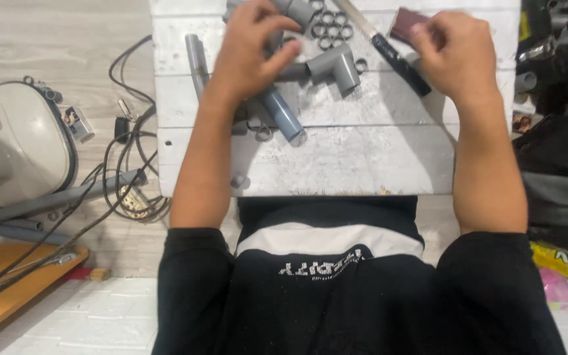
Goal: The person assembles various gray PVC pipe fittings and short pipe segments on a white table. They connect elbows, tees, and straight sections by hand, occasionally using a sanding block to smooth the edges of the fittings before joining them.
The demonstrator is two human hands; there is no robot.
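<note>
Pipe fitting (284,62), grey, sits near the far edge of the white worktop (363,164), your left hand (251,49) curled over it with fingers closed on its stem. Your right hand (455,56) pinches a small dark red piece (407,25) at the far right corner. Between the hands lie a grey tee (336,66), a cluster of rings (330,26) and a black-handled knife (396,59). A short pipe (284,117) angles toward you under the left wrist. The near half of the worktop lies mostly bare; cables (126,164) crowd the floor past its left edge.
</note>
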